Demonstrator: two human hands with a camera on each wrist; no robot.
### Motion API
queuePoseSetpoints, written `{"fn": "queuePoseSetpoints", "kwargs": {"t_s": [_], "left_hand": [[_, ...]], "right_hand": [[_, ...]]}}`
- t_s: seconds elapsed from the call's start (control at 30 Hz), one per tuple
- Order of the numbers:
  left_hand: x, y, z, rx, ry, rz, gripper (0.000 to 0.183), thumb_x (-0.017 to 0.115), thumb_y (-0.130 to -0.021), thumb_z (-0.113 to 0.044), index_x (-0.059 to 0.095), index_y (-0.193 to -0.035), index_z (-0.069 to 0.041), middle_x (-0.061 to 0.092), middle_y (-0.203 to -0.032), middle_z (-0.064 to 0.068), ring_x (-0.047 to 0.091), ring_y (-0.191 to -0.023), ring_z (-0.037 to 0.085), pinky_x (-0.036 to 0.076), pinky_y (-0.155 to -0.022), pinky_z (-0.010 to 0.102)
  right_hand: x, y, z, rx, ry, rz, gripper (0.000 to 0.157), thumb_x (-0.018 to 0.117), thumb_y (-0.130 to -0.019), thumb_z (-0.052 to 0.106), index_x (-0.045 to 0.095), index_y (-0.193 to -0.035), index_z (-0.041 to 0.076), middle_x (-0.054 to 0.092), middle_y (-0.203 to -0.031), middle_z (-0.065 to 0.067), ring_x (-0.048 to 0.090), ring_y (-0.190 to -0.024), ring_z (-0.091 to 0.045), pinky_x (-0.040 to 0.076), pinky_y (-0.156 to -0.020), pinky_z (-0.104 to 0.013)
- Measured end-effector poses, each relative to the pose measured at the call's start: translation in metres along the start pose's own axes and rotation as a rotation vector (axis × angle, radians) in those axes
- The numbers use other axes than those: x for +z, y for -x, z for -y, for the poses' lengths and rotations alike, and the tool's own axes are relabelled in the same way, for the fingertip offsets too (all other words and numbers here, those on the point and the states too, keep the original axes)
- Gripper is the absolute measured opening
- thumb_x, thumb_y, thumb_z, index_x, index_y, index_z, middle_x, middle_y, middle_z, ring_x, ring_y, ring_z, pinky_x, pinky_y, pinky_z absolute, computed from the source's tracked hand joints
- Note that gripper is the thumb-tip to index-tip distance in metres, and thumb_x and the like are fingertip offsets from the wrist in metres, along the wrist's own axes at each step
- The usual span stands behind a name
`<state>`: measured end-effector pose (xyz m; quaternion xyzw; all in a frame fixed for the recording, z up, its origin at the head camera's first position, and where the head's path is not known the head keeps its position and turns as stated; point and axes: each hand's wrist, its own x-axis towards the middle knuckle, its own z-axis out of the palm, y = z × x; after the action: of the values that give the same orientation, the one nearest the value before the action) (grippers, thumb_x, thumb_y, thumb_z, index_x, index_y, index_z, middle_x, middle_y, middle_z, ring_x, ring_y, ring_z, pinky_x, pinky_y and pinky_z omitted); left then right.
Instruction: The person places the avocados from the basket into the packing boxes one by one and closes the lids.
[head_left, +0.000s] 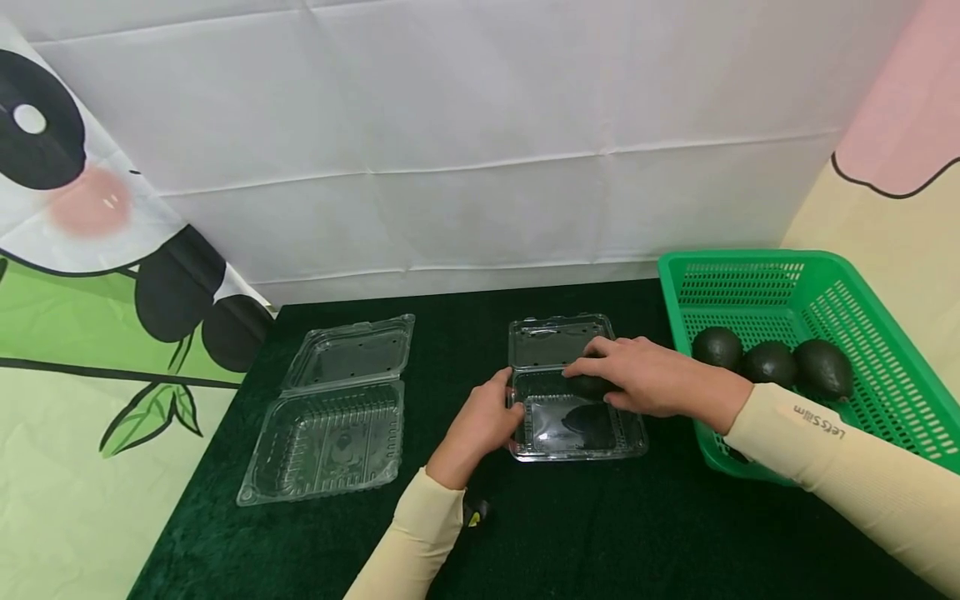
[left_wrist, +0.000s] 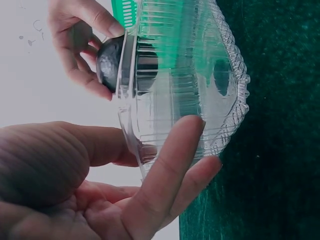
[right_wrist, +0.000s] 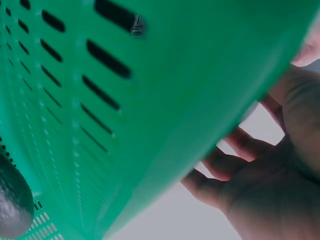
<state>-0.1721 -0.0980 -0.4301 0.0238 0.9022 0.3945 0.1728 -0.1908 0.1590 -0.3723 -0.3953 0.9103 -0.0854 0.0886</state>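
Note:
A dark avocado [head_left: 588, 387] is held in my right hand [head_left: 652, 375], over the tray half of a clear plastic clamshell box [head_left: 581, 456] with its lid laid back. In the left wrist view, this avocado [left_wrist: 106, 67] is at the box's rim, with fingers of the right hand [left_wrist: 75, 42] curved around it. My left hand [head_left: 480, 425] grips the box's left side, thumb at the rim and fingers along the outer wall [left_wrist: 170, 175]. The right wrist view shows part of the right hand [right_wrist: 260, 185] beyond the basket's edge; the avocado is mostly hidden there.
To the right stands a green slotted basket [head_left: 757, 258] with several avocados [head_left: 823, 368] in it, and my right forearm passes over its near side. On the left lies a second clear clamshell box [head_left: 330, 450], lid open. Dark green cloth [head_left: 570, 533] covers the table, against a white backdrop [head_left: 480, 217].

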Motion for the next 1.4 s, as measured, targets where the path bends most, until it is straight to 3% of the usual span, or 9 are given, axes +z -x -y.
{"fn": "queuePoseSetpoints", "kwargs": {"t_s": [0.67,1.1,1.4], "left_hand": [[-0.0008,-0.0007,0.0003,-0.005,0.009,0.016,0.069,0.062,-0.1,-0.01,0.03,-0.161,-0.003,0.063,-0.133,0.02,0.067,-0.068,0.016,0.057,-0.057,0.033],[-0.0011,0.0,0.0011,0.01,0.031,0.021,0.069,0.061,-0.099,-0.009,0.03,-0.161,-0.002,0.063,-0.132,0.021,0.067,-0.064,0.017,0.058,-0.056,0.033],[-0.0001,0.0001,0.0022,0.003,0.024,0.013,0.068,0.062,-0.1,-0.01,0.031,-0.16,-0.003,0.063,-0.134,0.021,0.068,-0.07,0.017,0.057,-0.057,0.034]], "right_hand": [[0.0047,-0.0086,0.0006,-0.016,-0.002,0.103,0.056,0.077,-0.093,0.016,0.059,-0.144,0.027,0.055,-0.136,-0.011,0.062,-0.113,-0.032,0.055,-0.091,-0.052],[0.0078,-0.0086,0.0034,-0.008,0.006,0.104,0.056,0.078,-0.091,0.014,0.061,-0.143,0.026,0.056,-0.136,-0.013,0.061,-0.116,-0.036,0.054,-0.093,-0.055],[0.009,-0.0081,0.0028,0.03,0.028,0.118,0.049,0.079,-0.091,0.017,0.065,-0.137,0.025,0.056,-0.132,-0.011,0.061,-0.117,-0.036,0.052,-0.095,-0.057]]}}
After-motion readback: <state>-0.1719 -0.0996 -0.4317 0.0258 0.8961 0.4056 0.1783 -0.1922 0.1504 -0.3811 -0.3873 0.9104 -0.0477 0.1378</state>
